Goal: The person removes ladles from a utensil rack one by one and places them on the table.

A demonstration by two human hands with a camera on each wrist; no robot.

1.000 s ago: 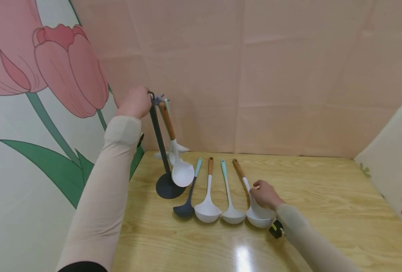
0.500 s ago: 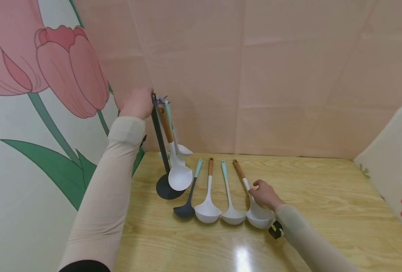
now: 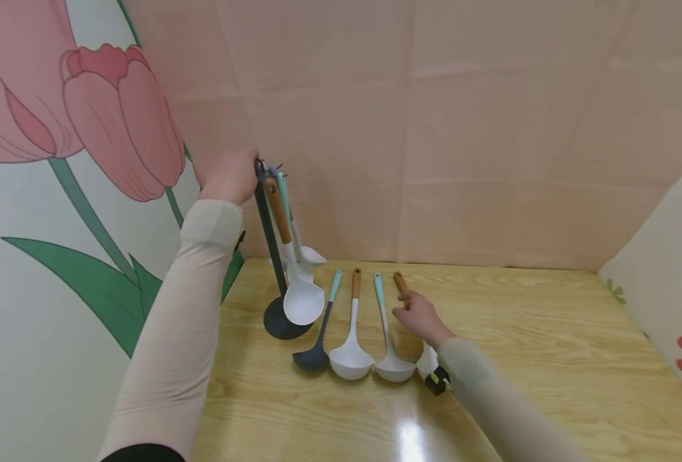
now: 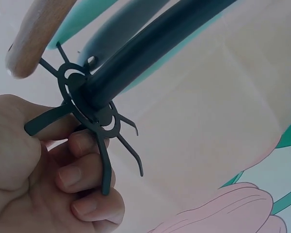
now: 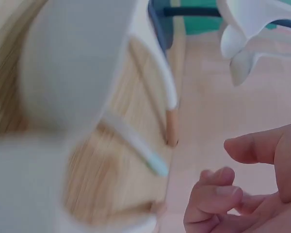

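My left hand (image 3: 232, 176) grips the top of a black utensil rack (image 3: 268, 234). Its fingers curl around the rack's crown of hooks (image 4: 104, 165) in the left wrist view. A white ladle with a brown handle (image 3: 303, 303) hangs on the rack, with others partly hidden behind it. My right hand (image 3: 421, 317) is over the rightmost ladle (image 3: 426, 360), hiding much of its shaft. The right wrist view has the thumb (image 5: 250, 148) apart from the bent fingers, with nothing between them. Left of it lie a white mint-handled ladle (image 3: 395, 368), a white brown-handled ladle (image 3: 350, 362) and a dark ladle (image 3: 312, 358).
The ladles lie in a row on a wood-grain table (image 3: 520, 308), bowls toward me. A pink cloth backdrop (image 3: 462, 128) rises behind the table. A tulip-printed panel (image 3: 86, 289) stands at the left and a flowered one (image 3: 670, 276) at the right.
My right hand has moved left and away from me, from near the rightmost ladle's bowl up along its shaft. The hanging ladles have swung slightly left; my left hand stays on the rack.
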